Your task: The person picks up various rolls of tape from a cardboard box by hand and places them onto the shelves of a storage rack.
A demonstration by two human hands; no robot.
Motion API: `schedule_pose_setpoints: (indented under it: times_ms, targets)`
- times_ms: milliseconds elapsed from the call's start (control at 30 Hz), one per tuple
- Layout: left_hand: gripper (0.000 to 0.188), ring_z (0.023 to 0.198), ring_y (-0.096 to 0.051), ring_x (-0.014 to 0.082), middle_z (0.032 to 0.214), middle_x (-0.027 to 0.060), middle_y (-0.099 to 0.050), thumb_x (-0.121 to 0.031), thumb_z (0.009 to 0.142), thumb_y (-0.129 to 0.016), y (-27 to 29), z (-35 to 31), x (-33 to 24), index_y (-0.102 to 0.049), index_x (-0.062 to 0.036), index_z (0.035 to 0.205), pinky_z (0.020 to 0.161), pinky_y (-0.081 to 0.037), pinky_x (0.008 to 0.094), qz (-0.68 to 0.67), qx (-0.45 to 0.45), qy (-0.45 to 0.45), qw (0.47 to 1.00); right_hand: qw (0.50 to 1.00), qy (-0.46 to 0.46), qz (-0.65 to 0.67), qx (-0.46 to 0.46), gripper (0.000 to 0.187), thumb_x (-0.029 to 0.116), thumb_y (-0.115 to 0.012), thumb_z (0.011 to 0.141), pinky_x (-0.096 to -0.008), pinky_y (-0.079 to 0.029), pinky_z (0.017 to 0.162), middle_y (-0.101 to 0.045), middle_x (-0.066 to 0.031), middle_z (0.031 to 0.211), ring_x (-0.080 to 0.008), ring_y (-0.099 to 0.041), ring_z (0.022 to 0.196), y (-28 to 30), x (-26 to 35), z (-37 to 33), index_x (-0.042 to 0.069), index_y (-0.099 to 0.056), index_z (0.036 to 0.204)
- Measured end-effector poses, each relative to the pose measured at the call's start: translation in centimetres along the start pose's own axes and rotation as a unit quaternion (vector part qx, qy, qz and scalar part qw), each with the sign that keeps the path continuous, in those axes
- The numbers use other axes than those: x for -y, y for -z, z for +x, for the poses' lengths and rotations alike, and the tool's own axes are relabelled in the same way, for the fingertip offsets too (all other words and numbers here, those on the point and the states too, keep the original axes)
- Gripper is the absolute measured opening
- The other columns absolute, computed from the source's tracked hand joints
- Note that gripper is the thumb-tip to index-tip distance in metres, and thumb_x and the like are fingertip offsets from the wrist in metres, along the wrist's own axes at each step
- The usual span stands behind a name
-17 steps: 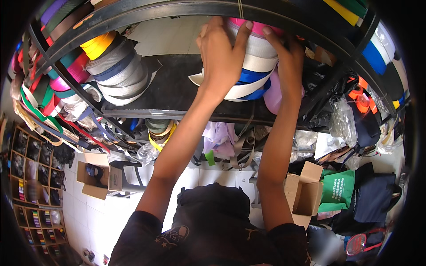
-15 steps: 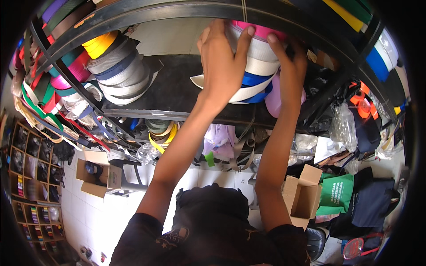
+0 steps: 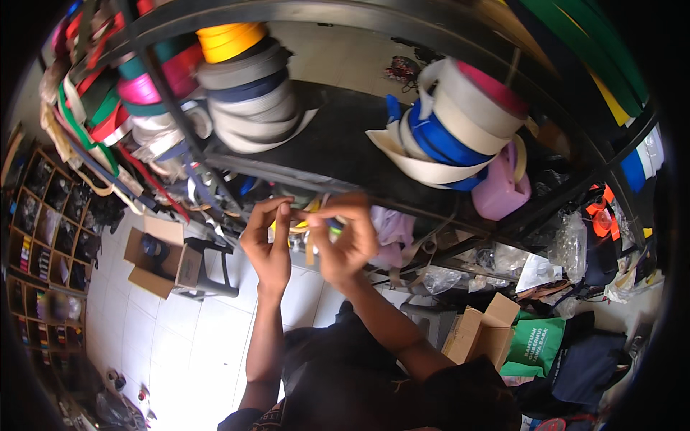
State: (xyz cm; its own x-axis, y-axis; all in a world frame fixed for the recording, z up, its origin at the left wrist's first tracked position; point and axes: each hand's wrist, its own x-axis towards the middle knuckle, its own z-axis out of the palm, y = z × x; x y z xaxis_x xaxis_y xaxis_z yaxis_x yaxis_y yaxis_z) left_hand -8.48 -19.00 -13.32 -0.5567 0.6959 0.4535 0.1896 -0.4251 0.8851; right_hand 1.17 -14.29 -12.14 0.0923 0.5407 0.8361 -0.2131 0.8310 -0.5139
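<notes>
My left hand (image 3: 268,248) and my right hand (image 3: 347,237) are raised close together below the shelf's front edge. Thumb and forefinger are pinched on the left hand; on the right, smeared by motion, they also look pinched. Whatever sits between the fingertips is too small to make out. Beyond them, on the black shelf (image 3: 338,136), a leaning stack of webbing rolls (image 3: 449,154) in white, cream, blue and pink has loose ends hanging out. A lilac plastic container (image 3: 501,188) stands beside it. Further left is another stack of webbing rolls (image 3: 248,97), grey, navy and yellow.
Black metal shelf posts (image 3: 169,90) frame the shelf. Tangled straps (image 3: 108,144) hang at the left. Below are an open cardboard box (image 3: 164,255) on a dark stool, another cardboard box (image 3: 481,334), a green bag (image 3: 535,347) and a pigeonhole cabinet (image 3: 50,215).
Both hands have left the white and pink rolls and come down and nearer, together below the shelf edge. The right stack now leans, its rolls uncovered. The whole view has turned slightly.
</notes>
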Motion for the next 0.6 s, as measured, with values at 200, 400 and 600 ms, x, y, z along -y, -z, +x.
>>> schedule_pose_setpoints:
  times_ms: [200, 400, 600]
  targets:
    - [0.015, 0.086, -0.069, 0.0214, 0.088, 0.0153, -0.07, -0.002, 0.094, -0.052, 16.6, -7.1, 6.7, -0.06, 0.0048, 0.105, 0.074, -0.052, 0.0306, 0.132, -0.093, 0.109, 0.981, 0.907, -0.337, -0.008, 0.253, 0.011, 0.008, -0.068, 0.084, -0.0235, -0.045, 0.068, -0.065, -0.0023, 0.084, -0.0096, -0.06, 0.075, -12.8, -1.1, -15.0, 0.003, -0.065, 0.094]
    - [0.016, 0.075, -0.07, 0.0341, 0.08, 0.0221, -0.068, -0.006, 0.085, -0.056, 31.1, -13.1, 11.4, -0.064, 0.0031, 0.095, 0.064, -0.053, 0.0405, 0.276, -0.154, 0.256, 0.914, 0.791, -0.454, 0.018, 0.41, 0.018, 0.01, -0.065, 0.085, -0.0325, -0.053, 0.07, -0.071, -0.0127, 0.089, -0.022, -0.069, 0.081, -22.4, -0.9, -29.5, 0.0, -0.066, 0.1]
    - [0.015, 0.066, -0.07, 0.0316, 0.074, 0.0197, -0.068, -0.007, 0.084, -0.058, 39.3, -16.5, 14.8, -0.064, 0.0032, 0.093, 0.062, -0.053, 0.0406, 0.238, -0.173, 0.289, 0.911, 0.74, -0.454, 0.033, 0.495, 0.021, 0.013, -0.066, 0.086, -0.0323, -0.053, 0.075, -0.071, -0.0123, 0.092, -0.0209, -0.069, 0.087, -27.0, -0.5, -35.0, 0.0, -0.066, 0.103]
